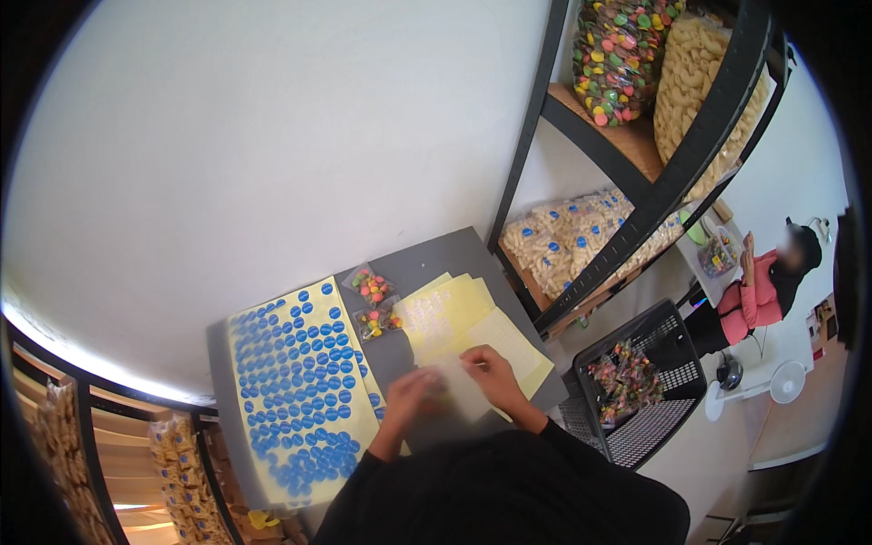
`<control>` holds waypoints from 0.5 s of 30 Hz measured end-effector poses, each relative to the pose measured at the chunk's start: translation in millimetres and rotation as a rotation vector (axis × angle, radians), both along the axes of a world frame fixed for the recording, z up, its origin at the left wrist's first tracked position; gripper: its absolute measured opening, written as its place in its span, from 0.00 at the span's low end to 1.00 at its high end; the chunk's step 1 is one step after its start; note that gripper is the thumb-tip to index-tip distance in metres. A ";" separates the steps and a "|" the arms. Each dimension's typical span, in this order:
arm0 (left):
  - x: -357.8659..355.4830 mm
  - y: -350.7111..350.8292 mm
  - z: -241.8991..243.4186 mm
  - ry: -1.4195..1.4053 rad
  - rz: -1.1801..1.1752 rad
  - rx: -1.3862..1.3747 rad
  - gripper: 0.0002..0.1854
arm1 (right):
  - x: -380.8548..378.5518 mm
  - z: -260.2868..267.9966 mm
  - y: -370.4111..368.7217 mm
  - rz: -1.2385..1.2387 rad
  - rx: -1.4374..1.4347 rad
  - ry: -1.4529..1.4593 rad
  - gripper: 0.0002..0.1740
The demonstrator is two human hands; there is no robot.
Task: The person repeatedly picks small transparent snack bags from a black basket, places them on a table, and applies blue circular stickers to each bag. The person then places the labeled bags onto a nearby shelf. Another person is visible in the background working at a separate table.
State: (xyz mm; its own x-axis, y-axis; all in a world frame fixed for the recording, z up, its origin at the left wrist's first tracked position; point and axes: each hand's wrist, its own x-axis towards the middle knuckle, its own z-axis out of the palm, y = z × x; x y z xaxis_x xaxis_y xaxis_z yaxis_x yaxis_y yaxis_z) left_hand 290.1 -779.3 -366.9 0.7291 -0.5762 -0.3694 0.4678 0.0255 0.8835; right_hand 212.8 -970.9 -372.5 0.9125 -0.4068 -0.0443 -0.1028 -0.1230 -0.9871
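Observation:
My left hand [407, 402] is blurred over the front of a dark grey table [388, 351], its fingers pinched at the top of a small clear bag [432, 403]. Reddish, blurred pieces show in that bag. Close by on the right, my right hand [492, 371] has thumb and forefinger drawn together; whether anything is between them is unclear. A pale sheet [469, 392] lies between the hands. To the left spreads a yellowish backing sheet [344, 436] with rows of round blue stickers [310, 364]. Two small candy packets [371, 285] [373, 323] rest beyond my hands.
Yellowish papers [436, 310], some bearing writing, cover the table's right part. A black perforated crate [637, 443] holds candy packets [625, 381]. Black-framed shelving [528, 160] with large snack bags [569, 235] rises at right. Farther off stands a person [753, 300] in pink.

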 end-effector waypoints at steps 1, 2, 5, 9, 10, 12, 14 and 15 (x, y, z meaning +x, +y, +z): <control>-1.3 -2.9 3.5 -0.002 0.004 -0.058 0.15 | 1.9 2.4 4.7 -0.004 -0.011 -0.019 0.09; -2.0 -5.0 6.7 -0.002 -0.004 -0.022 0.15 | 3.5 4.4 8.4 -0.010 -0.011 -0.023 0.10; -3.6 -10.0 14.4 -0.035 -0.022 0.003 0.15 | 5.9 8.7 15.3 -0.001 -0.076 -0.095 0.10; -5.1 -11.8 22.2 -0.002 -0.029 0.017 0.15 | 5.5 11.5 18.1 -0.018 -0.087 -0.071 0.09; -5.4 -12.3 23.2 -0.002 -0.043 0.009 0.15 | 4.9 11.6 18.0 -0.023 -0.082 -0.066 0.07; -5.2 -13.5 23.7 -0.006 -0.052 -0.002 0.15 | 4.0 11.6 16.6 -0.030 -0.083 -0.061 0.06; -5.2 -13.6 22.8 -0.024 -0.055 -0.008 0.15 | 3.8 11.1 16.3 -0.028 -0.089 -0.058 0.06; -5.3 -13.8 22.0 -0.038 -0.055 -0.009 0.15 | 3.9 10.8 16.4 -0.033 -0.092 -0.062 0.07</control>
State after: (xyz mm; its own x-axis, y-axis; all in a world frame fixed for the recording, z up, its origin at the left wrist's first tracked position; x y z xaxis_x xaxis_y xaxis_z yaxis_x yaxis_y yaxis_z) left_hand 284.9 -793.2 -344.9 0.7098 -0.6188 -0.3365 0.4346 0.0087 0.9006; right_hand 216.7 -954.6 -361.7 0.8985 -0.4361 0.0508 -0.0471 -0.2106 -0.9764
